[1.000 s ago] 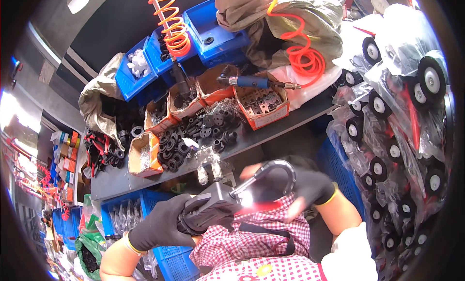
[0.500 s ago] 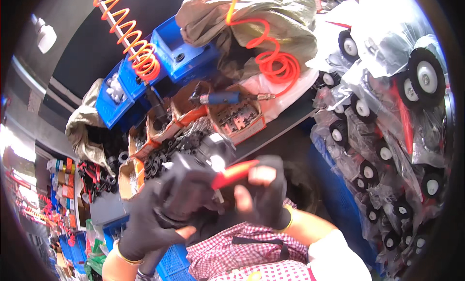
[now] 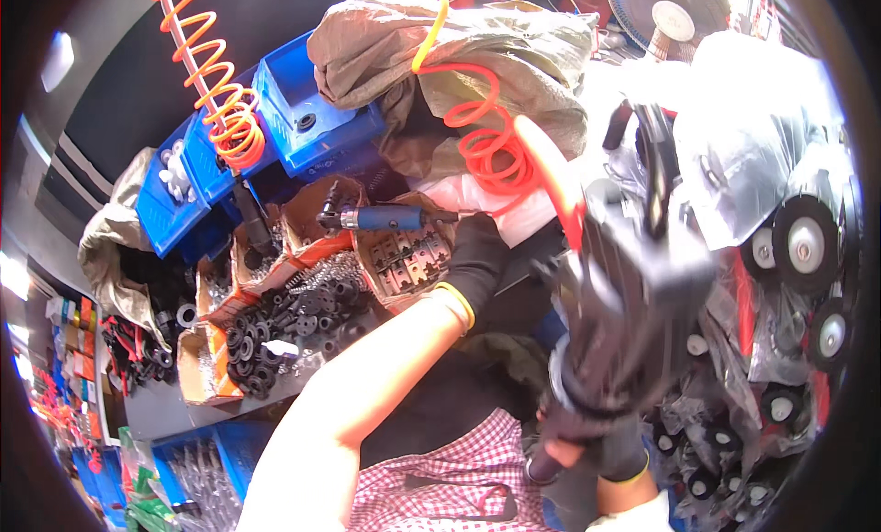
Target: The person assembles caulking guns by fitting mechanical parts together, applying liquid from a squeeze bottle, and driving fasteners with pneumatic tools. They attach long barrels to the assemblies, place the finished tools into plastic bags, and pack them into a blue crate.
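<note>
My right hand point(image 3: 592, 440), in a black glove with a yellow cuff, is shut around the lower end of a bulky black part point(image 3: 633, 275) with a red lever point(image 3: 551, 170), held upright at the right. My left hand point(image 3: 477, 257), also in a black glove, is stretched out to the shelf, beside a cardboard box of metal pieces point(image 3: 404, 257). Its fingers are hidden, so I cannot tell whether it holds anything. A blue-handled air tool point(image 3: 381, 218) lies just left of that hand.
Blue bins point(image 3: 312, 110) and orange coiled hoses point(image 3: 220, 110) fill the back of the shelf. Cardboard boxes of black rings point(image 3: 294, 316) stand at the left. A grey sack point(image 3: 459, 46) lies behind. Bags of black wheels point(image 3: 798, 248) hang close on the right.
Both hands held the black part before my chest. Now my left hand has let go and reached to the shelf, while my right hand has lifted the part up to the right.
</note>
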The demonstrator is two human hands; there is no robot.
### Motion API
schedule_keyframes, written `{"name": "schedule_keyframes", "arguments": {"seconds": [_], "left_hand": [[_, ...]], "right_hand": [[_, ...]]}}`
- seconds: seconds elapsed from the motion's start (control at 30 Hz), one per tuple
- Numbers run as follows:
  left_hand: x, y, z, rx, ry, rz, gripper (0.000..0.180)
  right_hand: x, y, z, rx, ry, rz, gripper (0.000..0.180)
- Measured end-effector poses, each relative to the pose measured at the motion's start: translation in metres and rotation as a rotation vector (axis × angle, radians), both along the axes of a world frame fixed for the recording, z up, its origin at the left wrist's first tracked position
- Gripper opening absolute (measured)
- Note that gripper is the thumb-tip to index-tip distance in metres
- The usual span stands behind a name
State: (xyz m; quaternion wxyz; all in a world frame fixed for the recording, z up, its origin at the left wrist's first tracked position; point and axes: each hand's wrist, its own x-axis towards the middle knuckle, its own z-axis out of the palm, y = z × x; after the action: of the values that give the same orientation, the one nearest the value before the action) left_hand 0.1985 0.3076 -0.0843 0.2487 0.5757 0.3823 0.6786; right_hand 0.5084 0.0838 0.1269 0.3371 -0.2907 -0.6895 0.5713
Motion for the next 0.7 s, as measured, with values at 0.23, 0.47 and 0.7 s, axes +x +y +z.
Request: {"name": "schedule_keyframes", "arguments": {"seconds": [0.23,0.47,0.7], "left_hand": [[0.084,-0.018,0.080,-0.332,1.737,0.481,0.027],[0.059,-0.065,0.182,-0.522,1.475,0.145,0.026],[0.038,-0.139,0.327,-0.656,0.375,-0.399,0.018]], "right_hand": [[0.049,-0.026,-0.025,0.355,-0.159,-0.129,0.060],[0.060,-0.034,-0.028,0.446,-0.251,-0.045,0.055],[0.049,-0.050,-0.053,0.277,-0.189,-0.088,0.042]]}}
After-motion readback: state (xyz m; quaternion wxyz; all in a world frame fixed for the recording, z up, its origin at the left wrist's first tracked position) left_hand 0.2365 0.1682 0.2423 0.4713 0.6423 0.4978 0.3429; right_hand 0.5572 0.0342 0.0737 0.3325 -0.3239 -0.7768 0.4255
